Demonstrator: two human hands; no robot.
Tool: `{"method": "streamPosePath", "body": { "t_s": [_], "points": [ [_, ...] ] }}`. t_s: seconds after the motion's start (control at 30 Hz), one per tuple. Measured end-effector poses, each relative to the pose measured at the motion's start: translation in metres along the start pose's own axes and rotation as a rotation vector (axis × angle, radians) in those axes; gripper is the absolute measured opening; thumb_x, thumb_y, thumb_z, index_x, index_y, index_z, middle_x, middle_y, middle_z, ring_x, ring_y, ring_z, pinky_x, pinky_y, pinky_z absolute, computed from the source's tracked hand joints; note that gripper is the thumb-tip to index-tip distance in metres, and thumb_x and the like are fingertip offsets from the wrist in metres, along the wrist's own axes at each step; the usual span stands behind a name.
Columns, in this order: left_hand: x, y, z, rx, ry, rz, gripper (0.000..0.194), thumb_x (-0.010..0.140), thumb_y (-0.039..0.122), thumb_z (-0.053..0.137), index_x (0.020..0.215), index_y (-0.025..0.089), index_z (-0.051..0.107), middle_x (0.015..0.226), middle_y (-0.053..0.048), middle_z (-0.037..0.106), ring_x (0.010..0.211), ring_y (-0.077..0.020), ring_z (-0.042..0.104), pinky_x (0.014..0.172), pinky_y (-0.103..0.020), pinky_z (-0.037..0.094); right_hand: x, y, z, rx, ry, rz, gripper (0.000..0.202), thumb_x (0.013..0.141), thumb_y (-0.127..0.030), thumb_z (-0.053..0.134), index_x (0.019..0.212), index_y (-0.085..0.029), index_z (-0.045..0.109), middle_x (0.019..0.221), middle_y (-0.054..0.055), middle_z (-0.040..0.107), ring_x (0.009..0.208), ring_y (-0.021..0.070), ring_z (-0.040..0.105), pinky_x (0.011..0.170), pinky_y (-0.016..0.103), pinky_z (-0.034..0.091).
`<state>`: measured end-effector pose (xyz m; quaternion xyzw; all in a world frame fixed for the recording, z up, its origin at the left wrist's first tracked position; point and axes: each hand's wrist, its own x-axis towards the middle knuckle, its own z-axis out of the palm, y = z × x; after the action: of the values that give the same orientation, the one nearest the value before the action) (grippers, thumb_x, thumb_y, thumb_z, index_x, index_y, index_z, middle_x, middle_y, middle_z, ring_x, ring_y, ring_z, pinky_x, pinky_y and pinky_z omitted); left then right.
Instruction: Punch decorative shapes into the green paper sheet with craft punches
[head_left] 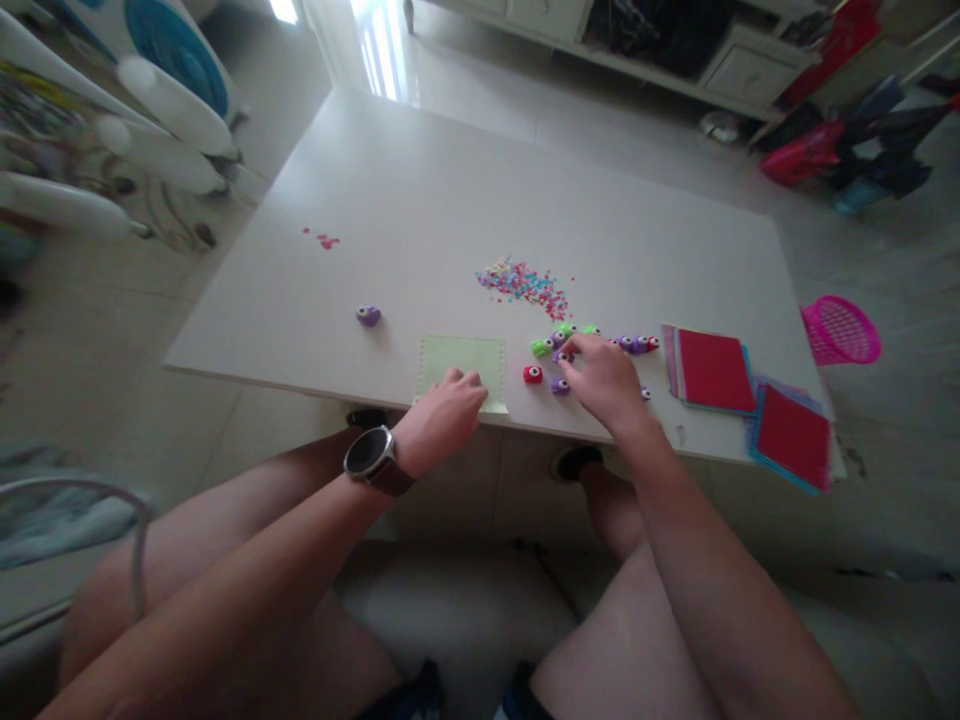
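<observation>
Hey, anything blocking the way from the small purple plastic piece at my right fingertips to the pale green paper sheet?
Yes: a small red plastic piece with an eye sits between the small purple plastic piece and the pale green paper sheet. Your left hand also covers the sheet's near part.

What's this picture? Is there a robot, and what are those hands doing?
No robot here! A person wears a camera on their head, so we look down past their own arms and legs. There's just one picture.

On the white table lie tiny colourful bits, little toy-like things with eyes, such as a red one, and stacks of coloured squares.

The left hand rests on a pale green sheet. The right hand has its fingertips at a small purple thing; I can't tell whether it's held.
</observation>
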<state>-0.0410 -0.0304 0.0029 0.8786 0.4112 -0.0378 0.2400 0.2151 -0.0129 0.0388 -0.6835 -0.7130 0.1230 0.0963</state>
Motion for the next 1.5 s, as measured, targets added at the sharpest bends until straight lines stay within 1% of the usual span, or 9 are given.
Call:
{"method": "streamPosePath", "body": {
  "t_s": [0.13,0.2,0.27,0.5,0.77,1.07,1.23,1.37,1.5],
  "points": [
    [0.003,-0.004,0.006,-0.015,0.017,0.015,0.017,0.097,0.012,0.045,0.095,0.016,0.062,0.116,-0.013,0.062,0.109,-0.025,0.053,0.103,-0.045,0.05,-0.011,-0.009,-0.001,0.249,-0.202,-0.069,0.004,0.088,-0.02,0.077,0.087,-0.02,0.073,0.09,0.005,0.078,0.084,0.0218,0.072,0.076,0.032,0.05],
    [0.004,-0.005,0.007,-0.012,0.022,0.024,0.017,0.097,0.013,0.047,0.093,0.017,0.063,0.114,-0.013,0.062,0.109,-0.0254,0.053,0.104,-0.046,0.049,-0.015,-0.013,0.002,0.277,-0.282,-0.096,0.006,0.086,-0.019,0.078,0.087,-0.02,0.073,0.087,0.004,0.078,0.081,0.0204,0.072,0.074,0.031,0.05],
    [0.004,-0.005,0.006,-0.007,0.024,0.029,0.017,0.097,0.014,0.047,0.092,0.017,0.063,0.112,-0.013,0.062,0.11,-0.0257,0.052,0.104,-0.047,0.049,-0.018,-0.015,0.005,0.287,-0.311,-0.128,0.009,0.085,-0.015,0.079,0.088,-0.02,0.071,0.087,0.004,0.077,0.081,0.0198,0.072,0.074,0.03,0.049],
    [0.003,-0.002,0.003,0.002,0.016,0.013,0.016,0.098,0.015,0.047,0.096,0.016,0.063,0.117,-0.015,0.062,0.112,-0.0273,0.052,0.101,-0.047,0.051,-0.017,-0.014,0.01,0.25,-0.31,-0.334,0.009,0.088,-0.013,0.073,0.09,-0.02,0.069,0.095,0.004,0.077,0.089,0.0212,0.071,0.081,0.032,0.048],
    [0.003,-0.001,0.003,0.008,0.003,0.018,0.015,0.097,0.014,0.047,0.095,0.016,0.062,0.118,-0.015,0.061,0.113,-0.0274,0.052,0.102,-0.048,0.051,-0.017,-0.014,0.009,0.193,-0.293,-0.343,0.01,0.087,-0.012,0.073,0.092,-0.02,0.069,0.097,0.005,0.077,0.09,0.0221,0.071,0.081,0.033,0.047],
    [0.003,-0.001,0.001,-0.013,-0.005,0.012,0.018,0.097,0.012,0.044,0.094,0.017,0.062,0.116,-0.014,0.062,0.114,-0.0269,0.052,0.104,-0.048,0.051,-0.016,-0.014,0.009,0.155,-0.299,-0.42,0.008,0.09,-0.015,0.07,0.094,-0.021,0.07,0.1,0.004,0.077,0.087,0.0209,0.068,0.078,0.031,0.042],
    [0.003,0.0,-0.001,-0.012,0.0,0.011,0.017,0.096,0.012,0.044,0.096,0.017,0.061,0.116,-0.014,0.062,0.113,-0.0271,0.052,0.103,-0.047,0.051,-0.017,-0.012,0.01,0.149,-0.308,-0.401,0.004,0.092,-0.018,0.07,0.093,-0.022,0.071,0.098,0.004,0.076,0.086,0.021,0.067,0.078,0.031,0.042],
    [0.003,-0.001,0.0,-0.025,0.017,0.014,0.016,0.097,0.013,0.045,0.096,0.017,0.061,0.115,-0.014,0.062,0.114,-0.0276,0.051,0.103,-0.047,0.05,-0.015,-0.011,0.013,0.154,-0.311,-0.399,0.004,0.094,-0.022,0.07,0.096,-0.021,0.073,0.095,0.005,0.074,0.087,0.0211,0.066,0.08,0.032,0.044],
    [0.004,-0.002,0.001,-0.023,0.016,0.008,0.015,0.097,0.014,0.046,0.096,0.017,0.061,0.115,-0.014,0.062,0.113,-0.027,0.051,0.104,-0.046,0.049,-0.012,-0.008,0.018,0.184,-0.337,-0.408,0.01,0.097,-0.022,0.067,0.098,-0.02,0.077,0.102,0.008,0.074,0.091,0.0206,0.066,0.086,0.033,0.046]
  ]
}}
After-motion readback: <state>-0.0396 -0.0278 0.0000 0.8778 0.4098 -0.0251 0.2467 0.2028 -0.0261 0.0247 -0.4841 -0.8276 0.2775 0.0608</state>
